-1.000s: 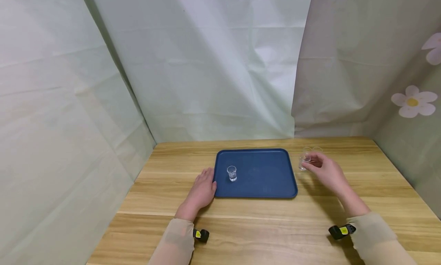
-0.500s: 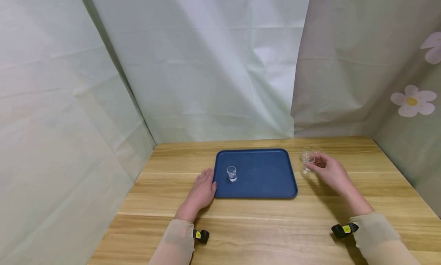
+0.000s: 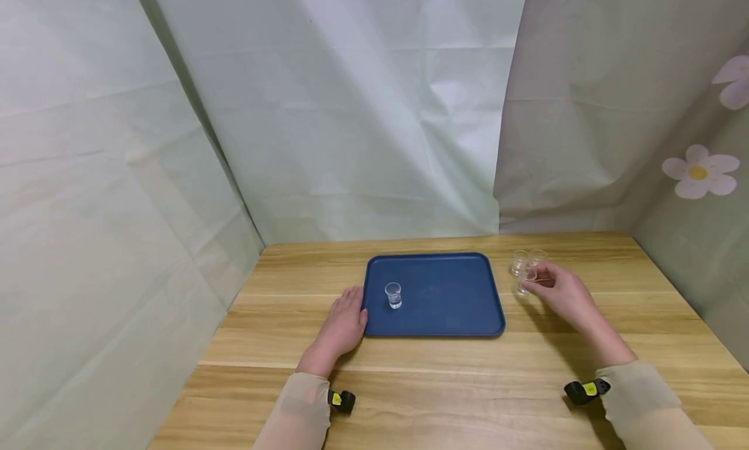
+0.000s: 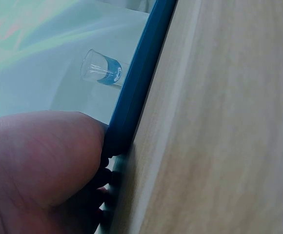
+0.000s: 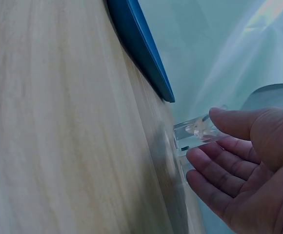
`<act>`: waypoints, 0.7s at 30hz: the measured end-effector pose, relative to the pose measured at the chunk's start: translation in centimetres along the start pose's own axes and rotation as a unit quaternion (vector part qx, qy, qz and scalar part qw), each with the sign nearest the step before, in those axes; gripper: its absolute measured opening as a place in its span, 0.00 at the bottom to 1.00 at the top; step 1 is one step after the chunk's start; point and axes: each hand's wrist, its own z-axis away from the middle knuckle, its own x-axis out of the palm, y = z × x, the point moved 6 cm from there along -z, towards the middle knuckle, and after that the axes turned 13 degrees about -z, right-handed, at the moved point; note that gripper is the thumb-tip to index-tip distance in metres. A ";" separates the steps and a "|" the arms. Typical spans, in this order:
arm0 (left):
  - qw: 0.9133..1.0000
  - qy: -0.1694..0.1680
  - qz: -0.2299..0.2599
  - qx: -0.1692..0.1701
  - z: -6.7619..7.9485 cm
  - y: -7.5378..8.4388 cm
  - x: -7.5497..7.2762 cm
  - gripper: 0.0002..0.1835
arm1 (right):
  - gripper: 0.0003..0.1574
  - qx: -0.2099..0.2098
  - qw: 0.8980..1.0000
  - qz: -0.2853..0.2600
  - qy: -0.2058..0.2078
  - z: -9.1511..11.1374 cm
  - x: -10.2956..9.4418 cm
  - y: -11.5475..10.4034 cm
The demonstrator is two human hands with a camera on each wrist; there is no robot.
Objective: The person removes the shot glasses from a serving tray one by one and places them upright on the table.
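Observation:
My left hand [image 3: 342, 323] rests on the table along the left side of the blue tray [image 3: 450, 300], fingers straight and thumb against its rim. On the tray's left part stands a clear shot glass [image 3: 394, 296], also visible beyond the rim in the left wrist view. To the right of the tray, my right hand [image 3: 558, 294] pinches another shot glass [image 5: 195, 134] between thumb and fingers, its base close to the tabletop. Right behind that glass are two more shot glasses, one on the left [image 3: 519, 262] and one on the right [image 3: 538, 257], the latter partly covered by my fingers.
The wood-grain table [image 3: 433, 398] ends at a pale cloth backdrop [image 3: 374, 144] behind the tray. More cloth hangs at both sides, with printed flowers [image 3: 699, 172] on the right.
My right hand has shifted slightly right and toward me with the pinched shot glass, baring more of the glasses behind. The left hand and tray have stayed put.

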 end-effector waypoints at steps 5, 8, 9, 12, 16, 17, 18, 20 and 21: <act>1.000 0.002 0.000 0.000 0.1 0.0 -0.1 0.31 | 0.23 -0.002 1.000 0.000 0.001 0.0 0.1 0.0; 1.000 0.003 0.001 0.000 0.1 0.0 -0.1 0.31 | 0.22 -0.002 1.000 0.002 -0.002 0.0 0.2 0.1; 1.000 0.003 0.001 0.001 0.1 0.0 -0.1 0.31 | 0.21 -0.001 1.000 0.003 -0.004 0.0 0.2 0.1; 1.000 0.002 0.003 0.001 0.0 0.0 -0.1 0.31 | 0.21 0.003 1.000 0.006 -0.007 0.0 0.3 0.3; 1.000 0.002 0.003 0.000 0.0 0.0 -0.1 0.31 | 0.21 0.007 1.000 0.007 -0.009 0.0 0.3 0.4; 1.000 0.001 0.002 -0.001 0.0 0.0 -0.1 0.31 | 0.21 0.007 1.000 0.008 -0.010 0.0 0.3 0.4; 1.000 0.001 0.001 -0.001 0.0 0.0 -0.1 0.31 | 0.21 0.008 1.000 0.006 -0.010 0.0 0.3 0.4; 1.000 0.000 -0.001 -0.003 0.0 0.0 -0.1 0.32 | 0.21 0.008 1.000 0.005 -0.012 0.0 0.3 0.4; 1.000 0.000 -0.001 -0.003 0.0 0.0 -0.1 0.32 | 0.21 0.009 1.000 0.004 -0.013 0.0 0.3 0.4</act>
